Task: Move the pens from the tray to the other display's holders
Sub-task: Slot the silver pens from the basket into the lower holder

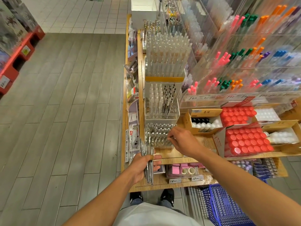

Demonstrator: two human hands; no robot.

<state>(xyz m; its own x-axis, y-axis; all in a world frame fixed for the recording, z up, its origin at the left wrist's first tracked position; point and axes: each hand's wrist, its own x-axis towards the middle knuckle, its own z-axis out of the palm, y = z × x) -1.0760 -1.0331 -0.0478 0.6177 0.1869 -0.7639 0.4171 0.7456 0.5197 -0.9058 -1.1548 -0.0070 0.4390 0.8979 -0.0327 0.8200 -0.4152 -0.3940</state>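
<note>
My left hand (143, 165) grips a bundle of several clear pens with silver tips (147, 159), held upright in front of the wooden shelf edge. My right hand (180, 139) reaches over the nearest clear holder block (156, 136), which is packed with clear pens, and its fingertips pinch one pen at the block's right side. Behind it stands a second clear holder (161, 103) with clear and black pens and some empty holes. A taller block of clear pens (166, 56) stands further back.
The wooden shelf (171, 154) carries cardboard boxes of red-capped bottles (247, 141) and white-capped bottles (205, 124) to the right. Acrylic racks of coloured pens (244, 62) rise behind. A blue basket (224, 207) sits on the floor by my feet. Open floor lies left.
</note>
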